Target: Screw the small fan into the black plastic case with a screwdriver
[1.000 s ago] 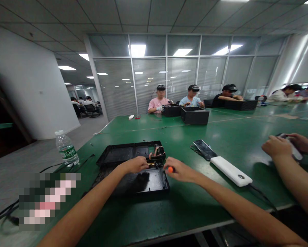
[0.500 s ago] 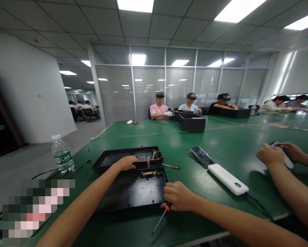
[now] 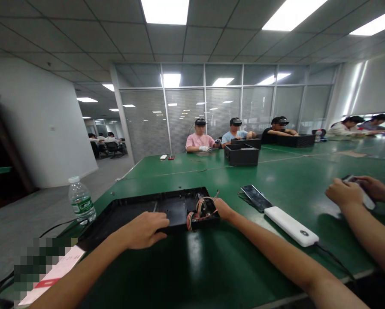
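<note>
Black and shallow, the tray (image 3: 131, 210) lies on the table (image 3: 237, 266), long axis running left to right beyond the forearms. The left hand (image 3: 147, 228), thumb and fingers parted, meets its near edge; the right hand (image 3: 223, 210) is at the wired end, fingers hidden. I cannot tell whether either grips.

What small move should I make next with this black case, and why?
Probably use your right hand to tuck the striped ribbon cable fully inside the black case. A loop hangs over the near rim, where it might snag, and that hand is already at the cable's end of the case.
</note>
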The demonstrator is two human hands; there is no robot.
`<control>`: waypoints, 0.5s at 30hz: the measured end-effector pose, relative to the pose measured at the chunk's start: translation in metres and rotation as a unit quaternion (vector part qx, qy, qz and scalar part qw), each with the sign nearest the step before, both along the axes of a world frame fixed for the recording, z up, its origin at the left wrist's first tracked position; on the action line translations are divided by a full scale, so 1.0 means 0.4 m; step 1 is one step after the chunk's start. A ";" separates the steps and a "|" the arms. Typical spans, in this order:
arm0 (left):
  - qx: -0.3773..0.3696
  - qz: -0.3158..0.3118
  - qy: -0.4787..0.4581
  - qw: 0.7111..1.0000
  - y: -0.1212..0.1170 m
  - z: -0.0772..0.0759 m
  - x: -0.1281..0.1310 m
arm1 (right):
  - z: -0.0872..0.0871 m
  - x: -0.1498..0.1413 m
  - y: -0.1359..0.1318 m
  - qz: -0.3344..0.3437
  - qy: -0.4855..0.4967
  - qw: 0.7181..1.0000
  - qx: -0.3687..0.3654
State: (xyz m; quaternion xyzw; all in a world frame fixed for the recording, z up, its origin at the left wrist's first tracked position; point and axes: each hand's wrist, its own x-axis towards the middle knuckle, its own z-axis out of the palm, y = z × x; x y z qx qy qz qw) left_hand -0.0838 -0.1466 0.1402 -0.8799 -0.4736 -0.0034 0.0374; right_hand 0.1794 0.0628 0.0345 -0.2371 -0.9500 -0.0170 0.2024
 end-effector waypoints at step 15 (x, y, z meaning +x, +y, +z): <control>-0.170 0.055 -0.009 0.984 0.022 -0.158 -0.019 | -0.001 0.110 -0.173 0.181 0.000 0.979 0.089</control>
